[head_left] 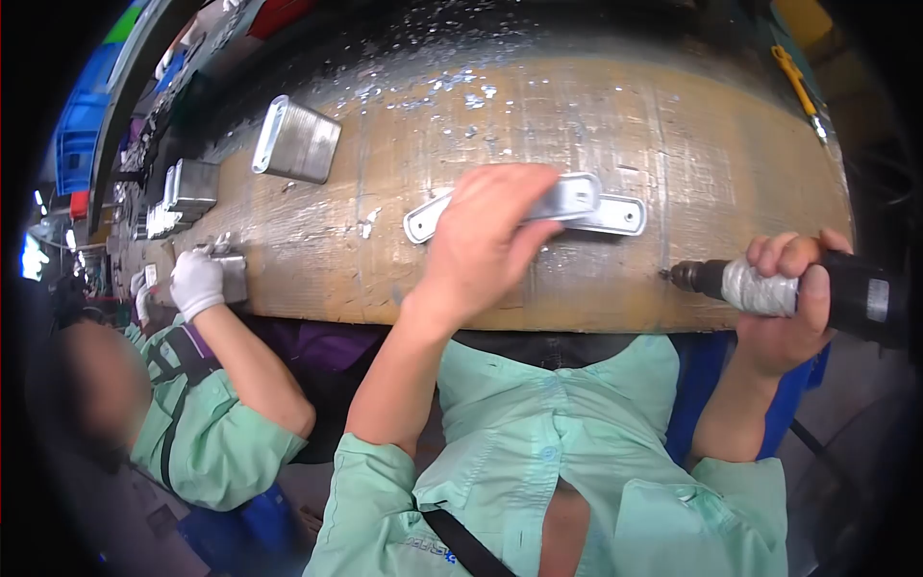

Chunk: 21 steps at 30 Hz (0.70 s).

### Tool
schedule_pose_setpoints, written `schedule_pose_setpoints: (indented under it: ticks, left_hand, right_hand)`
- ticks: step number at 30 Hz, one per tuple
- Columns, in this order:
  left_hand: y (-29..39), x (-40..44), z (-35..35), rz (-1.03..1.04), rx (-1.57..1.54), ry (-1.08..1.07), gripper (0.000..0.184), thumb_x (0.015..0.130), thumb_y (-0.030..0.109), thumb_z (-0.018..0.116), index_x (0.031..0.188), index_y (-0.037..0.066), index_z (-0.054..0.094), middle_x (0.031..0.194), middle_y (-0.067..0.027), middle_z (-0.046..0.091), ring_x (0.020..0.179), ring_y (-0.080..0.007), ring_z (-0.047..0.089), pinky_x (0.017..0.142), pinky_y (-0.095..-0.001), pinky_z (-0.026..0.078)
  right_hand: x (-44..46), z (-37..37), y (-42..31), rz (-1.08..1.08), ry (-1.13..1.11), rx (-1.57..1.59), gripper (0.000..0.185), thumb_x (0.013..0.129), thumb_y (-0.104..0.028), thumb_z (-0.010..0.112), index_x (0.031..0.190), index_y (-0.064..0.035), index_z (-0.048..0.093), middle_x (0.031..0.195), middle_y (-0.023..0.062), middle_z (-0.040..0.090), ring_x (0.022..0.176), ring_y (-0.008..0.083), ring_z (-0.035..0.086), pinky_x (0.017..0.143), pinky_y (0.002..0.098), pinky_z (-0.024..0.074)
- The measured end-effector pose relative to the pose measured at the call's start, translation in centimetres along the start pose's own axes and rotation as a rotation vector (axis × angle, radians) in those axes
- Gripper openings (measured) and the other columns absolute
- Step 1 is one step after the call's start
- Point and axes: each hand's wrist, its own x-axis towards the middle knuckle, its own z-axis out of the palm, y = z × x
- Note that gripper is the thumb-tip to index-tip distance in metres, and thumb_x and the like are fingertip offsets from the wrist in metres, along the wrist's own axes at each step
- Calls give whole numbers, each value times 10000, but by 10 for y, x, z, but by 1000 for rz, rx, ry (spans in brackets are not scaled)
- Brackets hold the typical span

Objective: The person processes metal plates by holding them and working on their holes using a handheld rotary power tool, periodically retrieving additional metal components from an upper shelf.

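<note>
Driver (860, 288) in my right hand (813, 298): I'm gripping behind its wrapped collar (755, 287), presumably for control; my left hand (488, 231) is grasping a metal shell (580, 196), apparently steadying it above a flat strip (627, 215); beyond, a metal block (306, 142) is sitting apart.

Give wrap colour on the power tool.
The wrap is silvery white, best seen in the head view.

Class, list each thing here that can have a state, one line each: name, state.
Left hand: closed on upper part
Upper part: held, over lower part
Lower part: lying on bench, partly hidden
Right hand: closed around drill
Drill: held, bit pointing left; running unclear
Lone casing: resting on bench, untouched
Yellow tool: at bench edge, unheld
Bench: strewn with flakes
Co-worker's hand: gloved, on another casing
</note>
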Motion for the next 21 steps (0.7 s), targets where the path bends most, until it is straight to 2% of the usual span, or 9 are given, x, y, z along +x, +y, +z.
schedule_pose_setpoints:
  ticks: [2,6,9,12,14,21]
  left_hand:
    - [-21,-17,-24,24,184,37,338,739,42,784,1061,37,680,1118,-156,686,989,-308,659,827,-361,526]
    - [-51,-53,-39,-121,265,68,227,737,75,771,942,44,678,1113,-140,682,1001,-331,644,876,-400,492]
    - [-55,-58,-36,-163,208,68,218,748,69,765,944,40,676,1123,-144,680,1005,-336,642,868,-398,497]
    - [-57,-55,-29,-156,145,83,214,770,36,750,974,25,688,1141,-159,684,992,-321,657,858,-367,507]
    - [-59,-56,-26,-163,129,93,213,773,35,749,978,29,690,1154,-155,681,999,-314,652,862,-369,503]
    - [-61,-60,-18,-161,102,135,199,786,33,741,976,19,684,1175,-159,665,1065,-333,625,896,-392,498]
  right_hand:
    - [2,0,1,0,-13,-10,414,888,-152,534,1261,2,439,837,87,538,748,226,535,719,429,474]
    - [7,2,2,28,-24,-22,393,913,-169,520,1262,-8,442,836,76,536,752,221,527,717,418,460]
    - [14,9,0,45,-85,79,396,926,-196,502,1272,-13,438,863,66,539,787,221,525,753,418,447]
    - [27,22,-9,31,-267,197,413,948,-224,475,1299,-12,425,907,58,551,828,224,524,792,424,434]
    - [32,34,-10,30,-256,198,421,931,-258,492,1287,-36,467,887,41,518,829,199,493,796,395,402]
    - [41,61,-2,-12,-290,46,446,936,-270,467,1318,-40,479,890,41,534,826,213,506,781,414,410]
